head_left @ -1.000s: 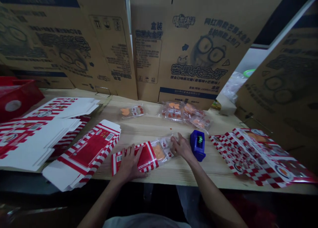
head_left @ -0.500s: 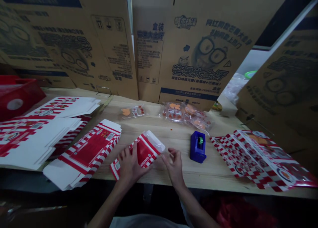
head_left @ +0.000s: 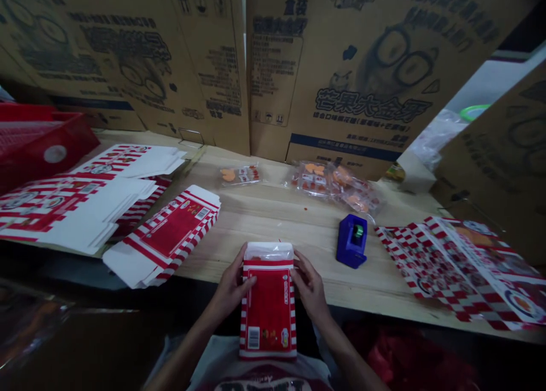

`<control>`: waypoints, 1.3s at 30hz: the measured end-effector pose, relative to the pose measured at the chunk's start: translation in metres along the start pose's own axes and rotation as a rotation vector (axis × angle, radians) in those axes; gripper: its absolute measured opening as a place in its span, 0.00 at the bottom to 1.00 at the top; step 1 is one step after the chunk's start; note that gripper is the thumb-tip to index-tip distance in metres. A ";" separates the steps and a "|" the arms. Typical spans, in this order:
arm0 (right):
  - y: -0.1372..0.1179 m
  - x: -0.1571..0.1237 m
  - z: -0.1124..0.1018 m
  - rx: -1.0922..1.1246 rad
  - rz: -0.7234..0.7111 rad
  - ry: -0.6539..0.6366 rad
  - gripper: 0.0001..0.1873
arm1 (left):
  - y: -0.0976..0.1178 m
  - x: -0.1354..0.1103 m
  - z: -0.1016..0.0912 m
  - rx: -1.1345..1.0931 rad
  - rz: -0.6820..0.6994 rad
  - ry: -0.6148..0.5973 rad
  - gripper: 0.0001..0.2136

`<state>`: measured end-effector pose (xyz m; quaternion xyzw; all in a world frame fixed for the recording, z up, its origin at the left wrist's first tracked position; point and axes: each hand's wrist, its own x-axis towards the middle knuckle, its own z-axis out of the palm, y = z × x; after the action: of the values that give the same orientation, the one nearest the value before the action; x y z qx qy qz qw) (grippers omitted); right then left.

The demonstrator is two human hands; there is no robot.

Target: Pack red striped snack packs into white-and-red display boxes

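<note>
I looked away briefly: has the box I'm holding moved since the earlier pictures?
Yes, the box has come toward you, now extending past the near edge of the table.

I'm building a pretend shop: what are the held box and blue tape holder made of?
The held box looks like thin printed card, smooth, with straight, folded-looking edges. The blue tape holder is probably hard plastic, slightly shiny, given its smooth, moulded-looking body.
</note>
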<state>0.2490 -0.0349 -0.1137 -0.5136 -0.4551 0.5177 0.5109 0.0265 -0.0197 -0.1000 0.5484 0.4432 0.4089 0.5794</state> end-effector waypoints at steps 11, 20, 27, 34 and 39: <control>0.010 0.000 -0.010 -0.337 -0.158 -0.062 0.13 | -0.003 0.002 0.008 0.224 0.042 -0.096 0.17; -0.004 -0.001 -0.003 -0.184 -0.131 -0.040 0.12 | 0.002 0.017 0.008 0.036 0.017 -0.018 0.13; -0.009 0.001 0.007 0.072 0.006 0.133 0.18 | -0.003 0.018 0.015 -0.020 -0.029 0.134 0.11; -0.014 0.007 -0.002 0.120 0.134 -0.061 0.12 | 0.005 0.018 0.006 -0.120 -0.011 -0.017 0.24; -0.023 0.008 -0.012 -0.075 -0.019 -0.157 0.12 | 0.015 0.021 -0.006 0.134 0.099 -0.111 0.11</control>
<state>0.2628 -0.0266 -0.0923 -0.4862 -0.5176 0.5340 0.4589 0.0267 0.0029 -0.0868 0.6288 0.4092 0.3755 0.5443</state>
